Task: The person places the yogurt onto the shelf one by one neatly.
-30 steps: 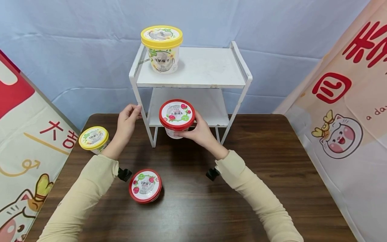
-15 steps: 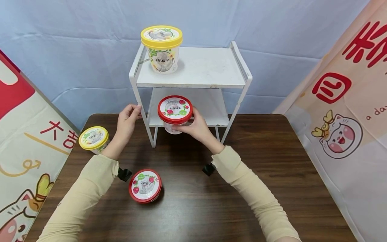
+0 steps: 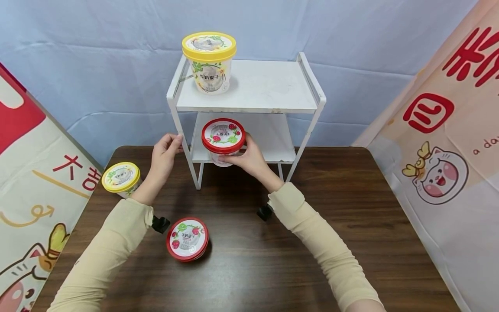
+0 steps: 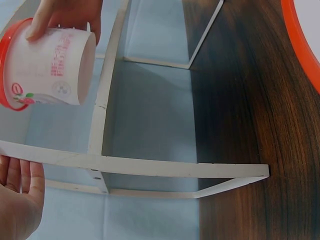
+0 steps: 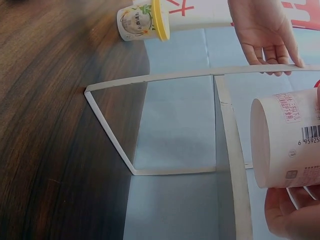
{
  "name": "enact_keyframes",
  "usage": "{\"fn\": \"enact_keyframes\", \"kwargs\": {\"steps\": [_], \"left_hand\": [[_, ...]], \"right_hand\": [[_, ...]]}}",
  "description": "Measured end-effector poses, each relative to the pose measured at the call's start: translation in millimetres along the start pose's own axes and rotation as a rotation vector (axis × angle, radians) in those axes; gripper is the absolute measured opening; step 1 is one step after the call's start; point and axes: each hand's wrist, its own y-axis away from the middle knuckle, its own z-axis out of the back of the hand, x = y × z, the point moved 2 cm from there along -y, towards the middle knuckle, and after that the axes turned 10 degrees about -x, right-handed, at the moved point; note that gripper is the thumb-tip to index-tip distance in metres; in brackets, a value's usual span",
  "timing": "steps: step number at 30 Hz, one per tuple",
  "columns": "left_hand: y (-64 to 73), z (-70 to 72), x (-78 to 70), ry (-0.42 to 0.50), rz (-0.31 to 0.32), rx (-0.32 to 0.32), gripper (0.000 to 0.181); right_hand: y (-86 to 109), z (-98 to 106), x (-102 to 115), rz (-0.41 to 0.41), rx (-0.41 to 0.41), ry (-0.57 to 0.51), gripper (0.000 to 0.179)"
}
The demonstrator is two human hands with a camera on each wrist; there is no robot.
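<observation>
My right hand (image 3: 253, 158) grips a white paper tub with a red strawberry-print lid (image 3: 223, 133). It holds the tub upright at the front edge of the lower shelf, and in the left wrist view the tub (image 4: 55, 65) hangs in front of the shelf board. With my left hand (image 3: 165, 151) I pinch the left front post of the white two-tier rack (image 3: 265, 86); thumb and fingers lie on either side of the post in the right wrist view. A second red-lidded tub (image 3: 188, 239) stands on the table below my left wrist.
A yellow-lidded tub (image 3: 209, 63) stands on the upper shelf at the left. Another yellow-lidded tub (image 3: 121, 177) sits at the table's left edge, beside my left forearm. Blue cloth (image 3: 351, 65) hangs behind the rack, and printed banners stand on both sides.
My right hand has carried the red-lidded tub away from me and slightly left, up toward the lower shelf. The left hand has stayed on the rack's post.
</observation>
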Motion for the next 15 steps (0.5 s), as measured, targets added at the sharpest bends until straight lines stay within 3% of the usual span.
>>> {"fn": "enact_keyframes", "kwargs": {"steps": [6, 15], "left_hand": [[0.1, -0.3, -0.9, -0.006, 0.005, -0.006, 0.023], [0.7, -0.7, -1.0, -0.002, 0.001, -0.003, 0.016]], "right_hand": [[-6.0, -4, -2, -0.015, -0.009, 0.029, 0.081], [-13.2, -9, -4, -0.035, 0.008, 0.047, 0.081]]}}
